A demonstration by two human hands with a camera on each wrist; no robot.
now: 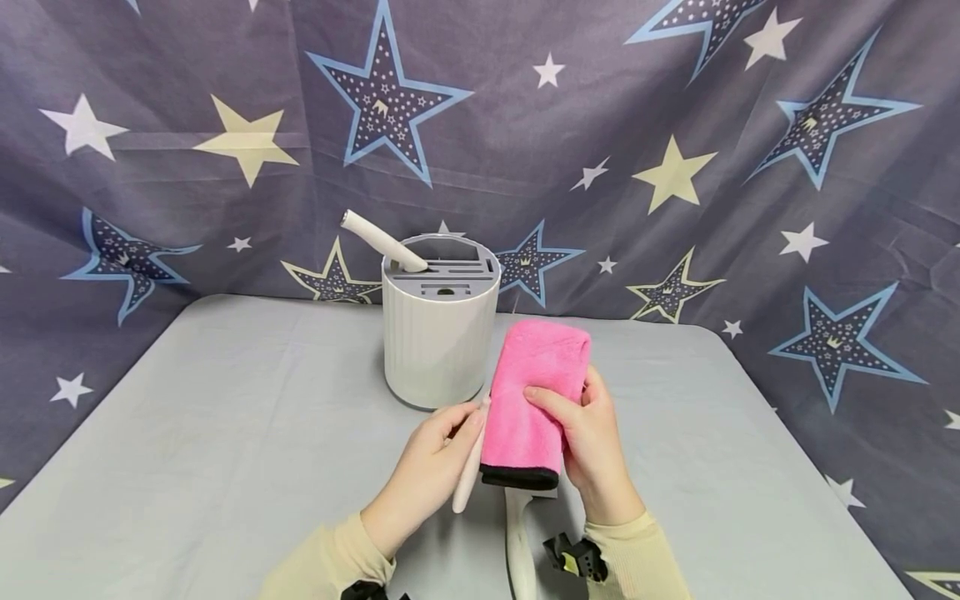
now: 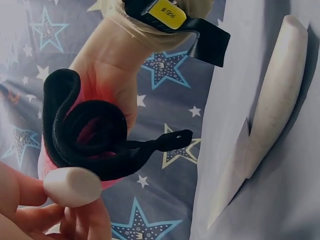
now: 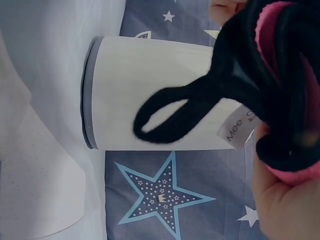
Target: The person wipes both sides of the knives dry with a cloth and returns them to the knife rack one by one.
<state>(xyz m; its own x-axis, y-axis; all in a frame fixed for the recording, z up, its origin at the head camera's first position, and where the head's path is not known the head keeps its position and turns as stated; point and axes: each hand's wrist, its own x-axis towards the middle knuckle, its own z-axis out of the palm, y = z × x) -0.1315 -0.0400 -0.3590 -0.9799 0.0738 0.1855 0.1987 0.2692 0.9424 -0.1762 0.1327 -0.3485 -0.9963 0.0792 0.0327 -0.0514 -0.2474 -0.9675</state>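
My right hand [image 1: 592, 433] grips a folded pink cloth [image 1: 536, 392] with black edging, its thumb lying across the front. A black loop [image 3: 165, 115] and a white label [image 3: 239, 129] hang from the cloth in the right wrist view. Between thumb and fingers, my left hand [image 1: 431, 458] pinches a utensil with a slim white handle [image 1: 471, 467], held against the cloth's left side. The handle's blunt end [image 2: 72, 186] faces the left wrist camera; whatever lies at its other end is hidden. Below both hands, a broad-bladed knife with a white handle [image 1: 519, 542] lies on the table.
Behind the hands stands a round white knife block [image 1: 438, 350] with a grey slotted top. Another white handle [image 1: 382, 242] sticks out of it, leaning left. The grey table [image 1: 225, 433] reaches a star-patterned cloth backdrop [image 1: 525, 150] at the back and sides.
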